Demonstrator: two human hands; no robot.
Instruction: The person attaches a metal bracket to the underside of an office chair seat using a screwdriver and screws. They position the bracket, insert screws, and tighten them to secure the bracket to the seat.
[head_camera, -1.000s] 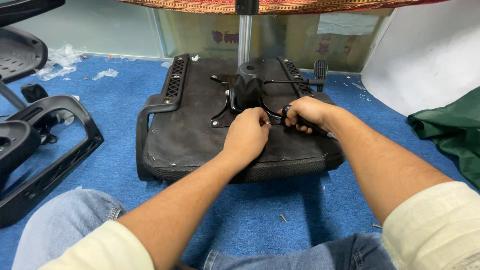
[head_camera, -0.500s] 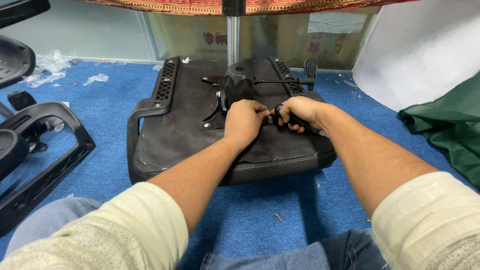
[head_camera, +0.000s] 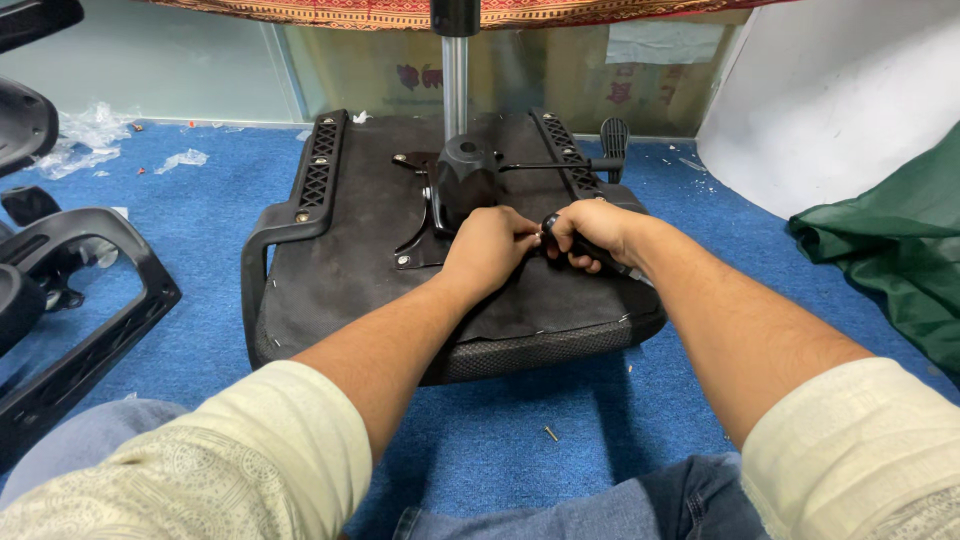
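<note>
Mid-frame, the upturned black fabric-covered chair seat (head_camera: 360, 250) lies on blue carpet, its black metal tilt mechanism (head_camera: 462, 185) already seated. The right hand (head_camera: 590, 232) grips a black-handled tool (head_camera: 553, 224); the left hand (head_camera: 490, 250) is curled beside it — fastening looks unfinished, a loose screw (head_camera: 551, 434) lower centre.

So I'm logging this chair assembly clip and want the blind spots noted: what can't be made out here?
- Head view: the tip of the black-handled tool is hidden between the left hand and right hand.
- The fastener being worked is covered by the left hand.
- The mounting plate disappears under the left hand.
- The loose screw on the blue carpet is too small to identify.
</note>
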